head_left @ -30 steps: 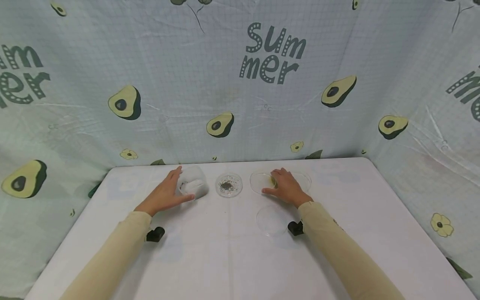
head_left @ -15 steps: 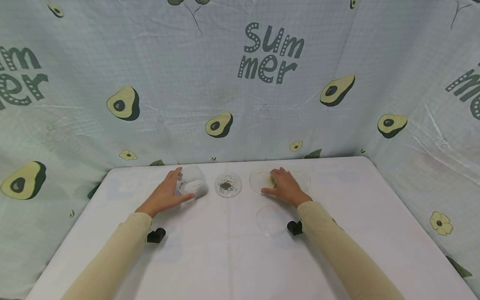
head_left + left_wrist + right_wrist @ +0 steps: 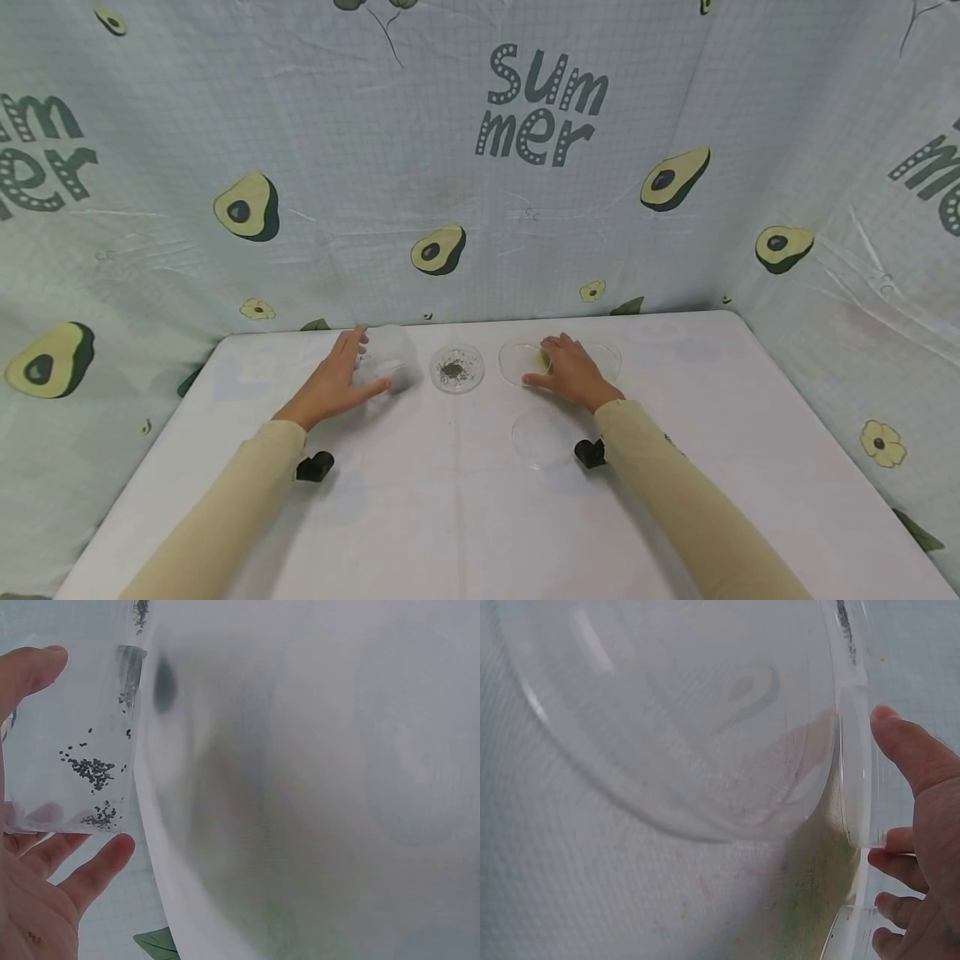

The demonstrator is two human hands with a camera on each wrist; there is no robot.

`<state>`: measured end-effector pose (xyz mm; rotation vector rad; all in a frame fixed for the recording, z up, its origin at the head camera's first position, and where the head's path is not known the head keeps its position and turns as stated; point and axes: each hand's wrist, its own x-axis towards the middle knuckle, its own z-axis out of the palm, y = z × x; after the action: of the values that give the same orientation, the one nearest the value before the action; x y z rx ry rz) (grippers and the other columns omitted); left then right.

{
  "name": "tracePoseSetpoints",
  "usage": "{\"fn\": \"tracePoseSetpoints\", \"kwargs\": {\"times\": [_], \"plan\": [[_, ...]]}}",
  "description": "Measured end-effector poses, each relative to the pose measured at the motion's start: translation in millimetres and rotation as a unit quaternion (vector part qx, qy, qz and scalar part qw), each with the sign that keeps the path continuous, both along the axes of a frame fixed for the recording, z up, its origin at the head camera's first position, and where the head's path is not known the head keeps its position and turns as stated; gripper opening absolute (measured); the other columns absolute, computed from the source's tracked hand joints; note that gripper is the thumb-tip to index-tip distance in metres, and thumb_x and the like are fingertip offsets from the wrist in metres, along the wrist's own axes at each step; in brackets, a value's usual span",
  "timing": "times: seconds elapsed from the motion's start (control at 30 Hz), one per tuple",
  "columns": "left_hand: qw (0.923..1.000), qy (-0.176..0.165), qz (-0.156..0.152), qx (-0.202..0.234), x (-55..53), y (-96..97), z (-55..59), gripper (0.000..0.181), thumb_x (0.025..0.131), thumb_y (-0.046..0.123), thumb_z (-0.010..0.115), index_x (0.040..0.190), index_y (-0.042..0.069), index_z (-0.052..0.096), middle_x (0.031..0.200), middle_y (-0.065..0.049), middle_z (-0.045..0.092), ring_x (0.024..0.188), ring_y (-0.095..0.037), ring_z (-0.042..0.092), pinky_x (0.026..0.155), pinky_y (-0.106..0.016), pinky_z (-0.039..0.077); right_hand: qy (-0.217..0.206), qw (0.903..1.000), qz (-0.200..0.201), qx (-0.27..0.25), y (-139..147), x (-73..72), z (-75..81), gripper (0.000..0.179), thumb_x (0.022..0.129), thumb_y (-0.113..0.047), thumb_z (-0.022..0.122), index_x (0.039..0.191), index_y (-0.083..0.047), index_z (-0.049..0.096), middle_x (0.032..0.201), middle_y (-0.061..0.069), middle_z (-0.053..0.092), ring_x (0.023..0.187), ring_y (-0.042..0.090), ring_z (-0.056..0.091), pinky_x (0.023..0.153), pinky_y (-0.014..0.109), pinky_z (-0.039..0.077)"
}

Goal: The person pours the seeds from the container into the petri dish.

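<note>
While the left hand (image 3: 330, 387) is spread fairly wide, it holds a clear container (image 3: 75, 705) between thumb and fingers: smooth, see-through, straight-edged in the left wrist view, exact type unclear. Dark seed-like grains (image 3: 91, 774) sit in a loose cluster; can't tell if they're inside it or seen through its wall.

Right hand (image 3: 573, 373): thumb and fingertips spread about the rim of a clear petri dish (image 3: 513, 365), smooth and low-walled. Can't tell if it pinches the rim or just rests there. Yellowish tint shows where dish meets hand.

Between the two grips: round clear seed dish (image 3: 480, 368), dark grains heaped mid-floor, scattered outward. Just right of the right hand: another clear dish (image 3: 609, 362), partly hidden by it. Nearer the person than the right grip: thin clear disc (image 3: 540, 437), flat on the table.

Behind each grip: beige sleeves (image 3: 247, 483), black block at each wrist. Under all: white tablecloth (image 3: 412, 517), faint center crease. Beyond both hands: pale, wrinkled backdrop (image 3: 337, 192), avocado and flower prints, grey dotted lettering (image 3: 543, 104) reading "summer".
</note>
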<state>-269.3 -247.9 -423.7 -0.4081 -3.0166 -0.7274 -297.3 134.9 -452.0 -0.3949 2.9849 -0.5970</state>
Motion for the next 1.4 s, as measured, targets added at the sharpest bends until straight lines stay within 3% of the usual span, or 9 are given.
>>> {"fn": "tracePoseSetpoints", "kwargs": {"times": [0.23, 0.5, 0.87, 1.2, 1.4], "plan": [[0.9995, 0.030, -0.014, 0.002, -1.0, 5.3, 3.9, 0.100, 0.083, 0.046, 0.073, 0.153, 0.009, 0.013, 0.141, -0.016, 0.036, 0.114, -0.033, 0.055, 0.092, -0.051, 0.051, -0.009, 0.9999, -0.005, -0.003, 0.7, -1.6, 1.4, 0.082, 0.083, -0.048, 0.072, 0.141, 0.002, 0.044, 0.150, 0.019, 0.042, 0.146, 0.038, 0.025, 0.121, 0.050, 0.018], [0.9991, 0.033, -0.018, 0.016, -4.0, 10.2, 7.8, 0.105, 0.080, 0.043, 0.076, 0.155, 0.014, 0.009, 0.142, -0.015, 0.038, 0.113, -0.034, 0.057, 0.091, -0.051, 0.053, -0.018, 0.9998, -0.008, -0.006, 0.8, -2.8, 2.5, 0.083, 0.083, -0.048, 0.072, 0.143, 0.001, 0.042, 0.151, 0.018, 0.040, 0.147, 0.038, 0.023, 0.121, 0.050, 0.018], [0.9980, 0.031, -0.041, 0.038, -6.2, 17.7, 11.7, 0.102, 0.077, 0.038, 0.080, 0.152, 0.008, 0.017, 0.141, -0.016, 0.039, 0.127, -0.033, 0.047, 0.098, -0.052, 0.049, -0.021, 0.9997, -0.009, -0.013, 0.5, -1.7, 2.3, 0.083, 0.083, -0.048, 0.072, 0.143, 0.001, 0.042, 0.151, 0.018, 0.039, 0.147, 0.038, 0.022, 0.120, 0.052, 0.020], [0.9960, 0.062, -0.053, 0.035, -7.5, 22.3, 13.8, 0.099, 0.073, 0.038, 0.083, 0.146, 0.005, 0.025, 0.138, -0.017, 0.040, 0.124, -0.033, 0.047, 0.101, -0.054, 0.046, -0.020, 0.9997, -0.006, -0.016, -0.3, -1.3, -0.3, 0.083, 0.084, -0.048, 0.071, 0.143, 0.002, 0.041, 0.151, 0.018, 0.040, 0.147, 0.037, 0.022, 0.121, 0.050, 0.017], [0.9962, 0.058, -0.057, 0.030, -9.3, 25.6, 16.9, 0.100, 0.074, 0.039, 0.082, 0.148, 0.005, 0.023, 0.140, -0.016, 0.038, 0.128, -0.033, 0.044, 0.107, -0.055, 0.040, -0.018, 0.9997, -0.002, -0.016, 0.8, -2.2, -2.3, 0.083, 0.084, -0.048, 0.071, 0.143, 0.002, 0.041, 0.150, 0.019, 0.041, 0.147, 0.037, 0.023, 0.122, 0.049, 0.016]]}}
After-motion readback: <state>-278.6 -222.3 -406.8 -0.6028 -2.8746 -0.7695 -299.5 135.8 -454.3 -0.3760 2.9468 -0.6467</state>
